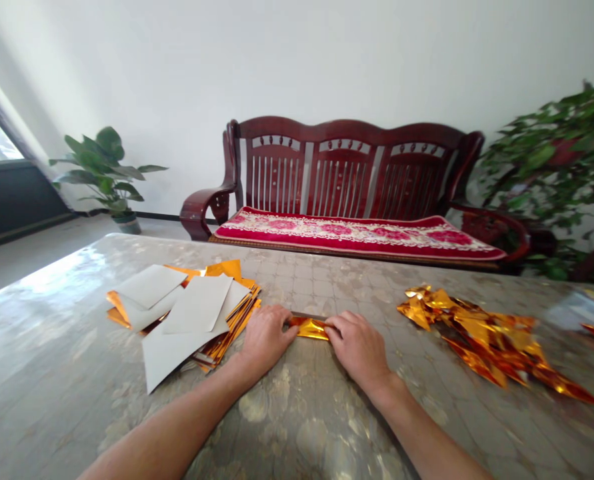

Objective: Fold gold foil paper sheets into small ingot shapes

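Note:
Between my two hands is a small strip of shiny gold foil paper (311,328), folded narrow and lying low over the table. My left hand (267,337) pinches its left end, and my right hand (357,347) grips the right end with thumb and fingers together. To the left lies a loose pile of foil paper sheets (199,303), several with their pale backs up and gold edges showing. Farther right is a heap of folded gold foil pieces (481,333), pointed at their ends.
The table (297,427) has a glossy patterned cover. Behind it stands a dark red wooden bench (347,167) with a red and white floral cushion (337,230). A potted plant (109,173) is at the left, a leafy plant (557,153) at the right. Clear plastic (579,310) lies at the right edge.

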Motion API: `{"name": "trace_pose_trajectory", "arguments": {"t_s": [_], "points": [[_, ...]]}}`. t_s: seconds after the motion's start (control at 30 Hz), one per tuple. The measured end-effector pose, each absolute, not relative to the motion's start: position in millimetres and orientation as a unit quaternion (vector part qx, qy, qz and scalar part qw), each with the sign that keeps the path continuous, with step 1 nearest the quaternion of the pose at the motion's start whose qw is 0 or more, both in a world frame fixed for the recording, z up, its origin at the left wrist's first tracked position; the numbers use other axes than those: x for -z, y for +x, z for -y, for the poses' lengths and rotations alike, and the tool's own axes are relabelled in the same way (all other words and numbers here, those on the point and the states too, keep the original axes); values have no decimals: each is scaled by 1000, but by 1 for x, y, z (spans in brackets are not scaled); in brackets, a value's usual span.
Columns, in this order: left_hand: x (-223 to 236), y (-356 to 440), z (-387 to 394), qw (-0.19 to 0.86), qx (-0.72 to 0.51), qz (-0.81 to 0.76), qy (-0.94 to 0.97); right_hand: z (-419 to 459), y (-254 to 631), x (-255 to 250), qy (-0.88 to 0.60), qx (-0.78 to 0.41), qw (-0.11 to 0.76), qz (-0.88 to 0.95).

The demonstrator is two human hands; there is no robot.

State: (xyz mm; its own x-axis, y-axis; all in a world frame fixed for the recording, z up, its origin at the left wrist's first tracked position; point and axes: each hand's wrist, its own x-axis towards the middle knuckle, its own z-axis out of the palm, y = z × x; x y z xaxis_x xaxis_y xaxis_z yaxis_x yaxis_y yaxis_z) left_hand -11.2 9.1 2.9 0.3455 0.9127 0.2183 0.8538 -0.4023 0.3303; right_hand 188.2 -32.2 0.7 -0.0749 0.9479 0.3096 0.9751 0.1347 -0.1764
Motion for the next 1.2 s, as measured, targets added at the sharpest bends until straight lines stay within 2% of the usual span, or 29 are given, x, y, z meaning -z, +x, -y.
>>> {"name": "trace_pose_trajectory", "arguments": {"t_s": [0.4, 1.2], "points": [[-1, -10, -13, 88, -202, -548, 807, 33, 188, 2, -636, 58, 166, 751], [1, -8, -16, 36, -186, -589, 786, 29, 185, 6, -654, 80, 180, 731]]}}
